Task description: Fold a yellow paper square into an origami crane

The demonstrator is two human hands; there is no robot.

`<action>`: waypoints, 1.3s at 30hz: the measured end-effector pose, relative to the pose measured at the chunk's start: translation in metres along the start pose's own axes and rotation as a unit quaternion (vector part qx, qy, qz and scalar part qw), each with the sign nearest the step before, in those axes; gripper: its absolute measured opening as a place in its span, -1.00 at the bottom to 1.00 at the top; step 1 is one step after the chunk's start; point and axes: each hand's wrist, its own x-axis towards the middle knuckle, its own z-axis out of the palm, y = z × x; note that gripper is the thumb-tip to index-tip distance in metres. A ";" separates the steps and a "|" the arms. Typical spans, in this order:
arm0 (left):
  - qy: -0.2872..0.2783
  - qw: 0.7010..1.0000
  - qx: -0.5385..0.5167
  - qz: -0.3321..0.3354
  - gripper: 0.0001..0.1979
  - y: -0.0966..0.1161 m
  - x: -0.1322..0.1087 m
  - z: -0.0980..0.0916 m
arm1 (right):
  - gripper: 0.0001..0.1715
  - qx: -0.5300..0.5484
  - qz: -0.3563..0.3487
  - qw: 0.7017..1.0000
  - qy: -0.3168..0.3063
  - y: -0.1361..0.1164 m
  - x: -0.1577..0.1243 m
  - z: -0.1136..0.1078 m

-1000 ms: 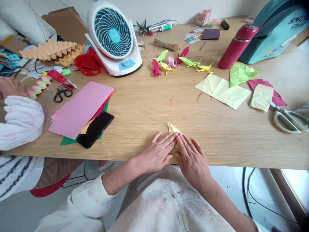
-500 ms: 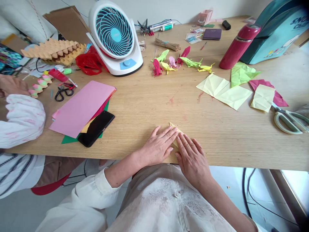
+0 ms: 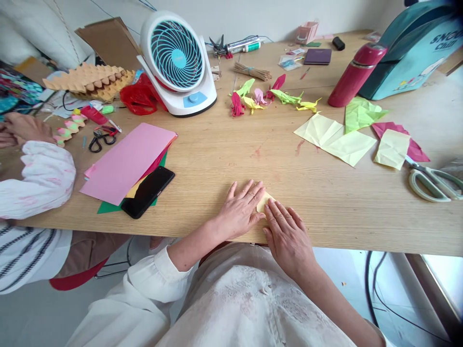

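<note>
My left hand [image 3: 240,209] lies flat with fingers stretched out, pressing on a small folded yellow paper [image 3: 265,201] near the front edge of the wooden table [image 3: 224,154]. My right hand [image 3: 287,236] rests flat beside it, fingers out, its fingertips on the same paper. Most of the paper is hidden under both hands; only a small yellow patch shows between them.
A black phone [image 3: 147,192] lies on pink paper sheets [image 3: 126,161] at the left. A desk fan [image 3: 179,62], small folded paper figures [image 3: 269,96], yellow sheets [image 3: 334,137], green-handled scissors [image 3: 434,180] and a red flask [image 3: 356,74] lie farther off. Another person's sleeve [image 3: 34,180] sits at far left.
My left hand has slid forward over the yellow paper, covering the pointed tip that stuck out before. My right hand has hardly moved.
</note>
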 end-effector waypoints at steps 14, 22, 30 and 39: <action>0.050 0.995 -0.015 -0.086 -0.45 -0.005 0.019 0.005 | -0.48 -0.026 0.000 1.000 0.017 0.000 0.000 0.006; 0.112 0.983 -0.094 -0.115 -0.52 -0.003 0.007 -0.001 | -0.44 -0.009 0.020 1.000 0.005 -0.002 -0.012 -0.001; 0.114 0.967 -0.172 -0.146 -0.81 0.027 0.014 -0.005 | -0.29 0.010 0.040 0.999 0.017 -0.010 -0.029 0.003; 0.075 0.883 -0.456 -0.081 -0.92 0.014 0.045 -0.017 | -0.39 0.313 0.205 0.923 0.087 0.030 -0.011 -0.023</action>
